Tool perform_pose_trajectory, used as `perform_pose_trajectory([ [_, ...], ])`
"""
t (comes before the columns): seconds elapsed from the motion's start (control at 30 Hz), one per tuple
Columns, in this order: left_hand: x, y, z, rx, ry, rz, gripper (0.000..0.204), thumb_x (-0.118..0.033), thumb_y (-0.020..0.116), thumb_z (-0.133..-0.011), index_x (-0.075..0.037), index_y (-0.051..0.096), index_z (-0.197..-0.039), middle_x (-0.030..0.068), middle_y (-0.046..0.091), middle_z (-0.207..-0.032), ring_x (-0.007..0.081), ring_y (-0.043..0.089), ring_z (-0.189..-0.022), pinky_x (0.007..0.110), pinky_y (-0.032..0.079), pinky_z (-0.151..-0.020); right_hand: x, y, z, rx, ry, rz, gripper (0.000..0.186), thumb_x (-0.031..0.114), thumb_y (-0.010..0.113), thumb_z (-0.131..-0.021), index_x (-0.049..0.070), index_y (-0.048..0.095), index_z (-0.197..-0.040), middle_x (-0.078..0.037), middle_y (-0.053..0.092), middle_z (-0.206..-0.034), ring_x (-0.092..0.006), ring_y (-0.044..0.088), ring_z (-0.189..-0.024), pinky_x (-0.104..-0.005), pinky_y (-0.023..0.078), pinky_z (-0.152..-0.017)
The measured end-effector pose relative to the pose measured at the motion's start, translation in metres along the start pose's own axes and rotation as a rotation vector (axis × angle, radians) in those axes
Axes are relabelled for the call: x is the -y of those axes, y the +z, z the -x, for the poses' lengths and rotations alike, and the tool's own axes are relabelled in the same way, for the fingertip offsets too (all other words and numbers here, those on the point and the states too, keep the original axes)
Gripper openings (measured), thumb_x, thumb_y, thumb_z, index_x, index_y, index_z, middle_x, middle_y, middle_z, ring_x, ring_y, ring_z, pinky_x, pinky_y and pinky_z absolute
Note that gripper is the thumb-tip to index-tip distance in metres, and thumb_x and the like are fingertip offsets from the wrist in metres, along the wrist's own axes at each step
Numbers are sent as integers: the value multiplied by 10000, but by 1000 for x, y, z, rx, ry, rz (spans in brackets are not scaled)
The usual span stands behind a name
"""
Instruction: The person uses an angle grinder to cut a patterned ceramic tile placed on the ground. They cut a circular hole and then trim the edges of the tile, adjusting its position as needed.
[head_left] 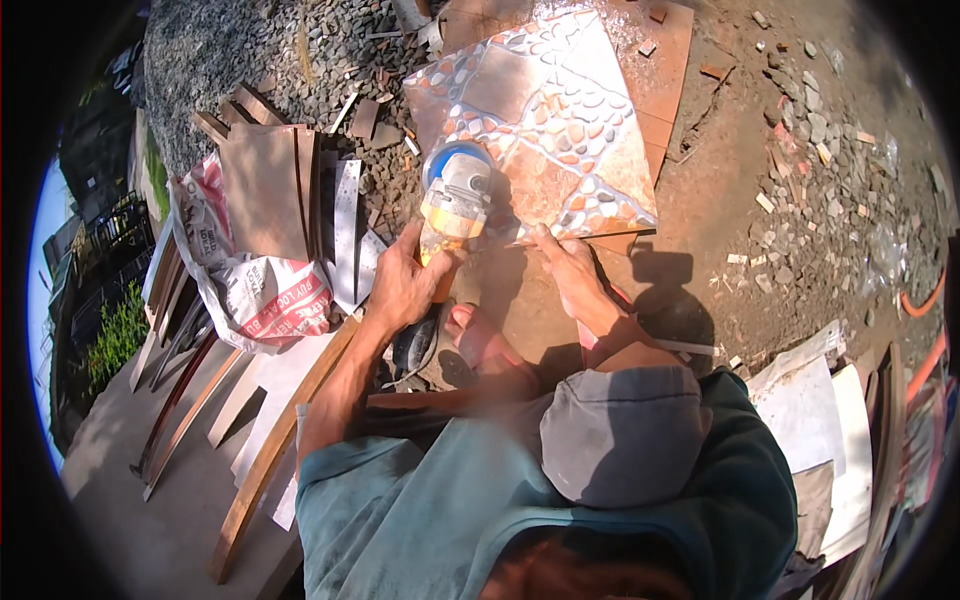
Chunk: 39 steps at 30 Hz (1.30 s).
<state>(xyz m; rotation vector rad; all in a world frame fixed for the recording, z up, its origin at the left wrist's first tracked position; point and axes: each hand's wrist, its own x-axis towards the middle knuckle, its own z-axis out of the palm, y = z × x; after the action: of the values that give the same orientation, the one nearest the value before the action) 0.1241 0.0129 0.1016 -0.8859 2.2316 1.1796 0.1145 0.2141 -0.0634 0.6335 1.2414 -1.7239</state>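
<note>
My left hand (405, 280) is wrapped round the yellow body of an angle grinder (455, 220). The grinder's grey head and round blue part lie over the left side of a patterned floor tile (510, 85). Pebble-like bands and plain tan patches cover the tile. At its near edge my right hand (568, 265) holds on, the thumb side at the rim; some fingers are hidden. The tile lies over a larger brown tile (670, 110), which shows at the right and far side. My bare foot (480, 335) is just below the grinder.
Left of the grinder, brown tile pieces (262, 185) stand by a red and white sack (275, 300). A long wooden strip (265, 470) lies nearer. Grey gravel (235, 60) spreads at far left, broken rubble (810, 190) at right. An orange hose (925, 300) lies at the right edge.
</note>
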Motion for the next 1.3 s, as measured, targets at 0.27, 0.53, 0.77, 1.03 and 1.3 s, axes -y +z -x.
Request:
perform_pose_trajectory([
  [0.27,-6,0,-2,-4,-30,-16,510,-279,704,-863,48,621,-1246,163,723,-1010,177,649,-911,339,518,-817,-13,-8,-10,43,54,12,392,430,666,-969,57,621,-853,64,471,-752,-67,346,-643,-284,313,-576],
  [0.53,4,-2,-6,7,97,-22,529,-303,723,-869,30,604,-1263,134,715,-943,167,642,-813,334,523,-724,0,-9,-3,64,130,37,431,485,652,-972,79,700,-1108,63,599,-907,-50,414,-754,-260,356,-701],
  [0.77,-5,-8,-2,43,62,-206,612,-345,738,-849,22,560,-1305,168,700,-885,231,671,-803,375,529,-752,-7,-8,-5,44,109,36,462,524,638,-965,95,707,-1120,55,600,-948,-65,449,-843,-301,358,-775],
  [1.03,10,-10,-4,89,37,-382,698,-421,716,-851,-40,486,-1389,281,690,-1118,465,667,-1047,483,540,-884,7,-5,4,50,109,43,475,532,625,-970,82,724,-1086,50,582,-894,-76,423,-788,-300,358,-781],
  [1.3,43,-16,-7,-11,329,-600,810,-577,731,-840,-35,474,-1384,253,658,-1082,463,667,-926,509,548,-759,6,-3,4,-3,141,17,536,520,633,-967,10,722,-1104,-23,620,-943,-122,499,-892,-315,426,-790],
])
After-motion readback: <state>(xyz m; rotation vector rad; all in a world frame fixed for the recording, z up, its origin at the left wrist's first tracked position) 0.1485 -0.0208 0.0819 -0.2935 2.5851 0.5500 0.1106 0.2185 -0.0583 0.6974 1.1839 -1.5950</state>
